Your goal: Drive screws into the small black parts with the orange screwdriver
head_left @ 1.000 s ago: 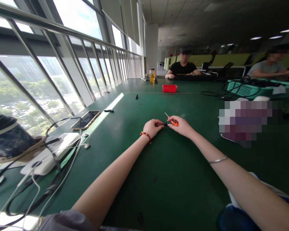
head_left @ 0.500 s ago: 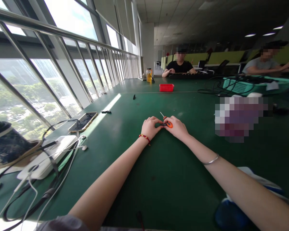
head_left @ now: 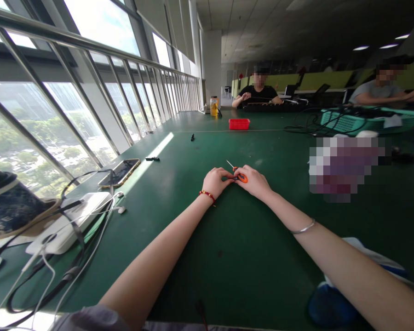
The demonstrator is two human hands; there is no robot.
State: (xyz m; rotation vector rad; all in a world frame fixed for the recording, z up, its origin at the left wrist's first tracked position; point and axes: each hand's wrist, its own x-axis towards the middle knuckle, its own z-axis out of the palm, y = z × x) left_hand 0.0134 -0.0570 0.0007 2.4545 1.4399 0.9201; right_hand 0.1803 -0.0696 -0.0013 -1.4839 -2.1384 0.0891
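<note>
My left hand (head_left: pixel 215 181), a red beaded string at its wrist, is closed in a pinch on one end of a small black piece (head_left: pixel 236 178). Opposite it, my right hand (head_left: pixel 257 180) is closed around orange-handled scissors (head_left: pixel 243 178), whose thin metal blade points up and to the left. Its fingertips meet the black piece from the right; whether they grip it too, I cannot tell. Both hands are close together over the green table (head_left: pixel 193 239). Fingers hide much of the black piece and part of the scissors.
Beyond my hands are a red tray (head_left: pixel 239 124), small black parts (head_left: pixel 152 159) and a jar (head_left: pixel 214 106). A phone (head_left: pixel 124 173), power strip (head_left: pixel 69 223) and cables lie left. A teal basket (head_left: pixel 369 120) stands right. Two people sit across, near a person's black sleeve (head_left: pixel 262 94).
The scissors' blade tip has shifted slightly left, and the black piece has turned a little between my fingers. Across the table, a person's hand has risen.
</note>
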